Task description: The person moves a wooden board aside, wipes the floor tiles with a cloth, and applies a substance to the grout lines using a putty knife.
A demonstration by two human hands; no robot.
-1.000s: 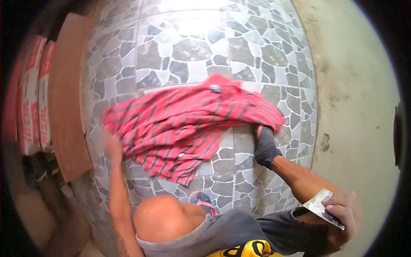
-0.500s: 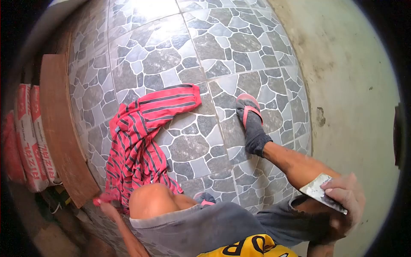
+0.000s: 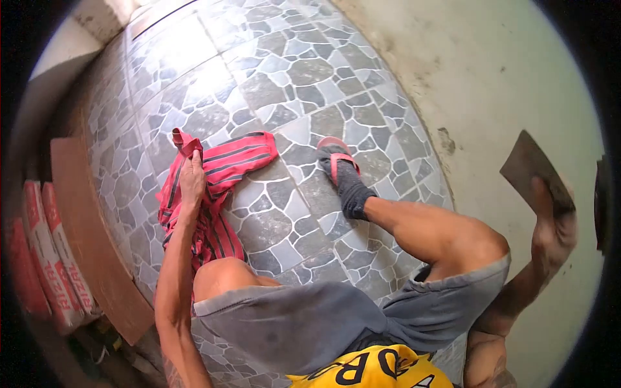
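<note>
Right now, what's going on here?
A person squats on the tiles. The left hand grips a red striped cloth that lies spread on them. The right hand holds a scraper raised over the bare cement beside the tiles. One foot in a sock and pink sandal is planted right of the cloth.

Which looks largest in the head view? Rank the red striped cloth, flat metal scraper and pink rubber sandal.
1. Red striped cloth, clearly largest.
2-3. Flat metal scraper and pink rubber sandal look alike; the scraper is raised nearer the camera, so unranked.
</note>
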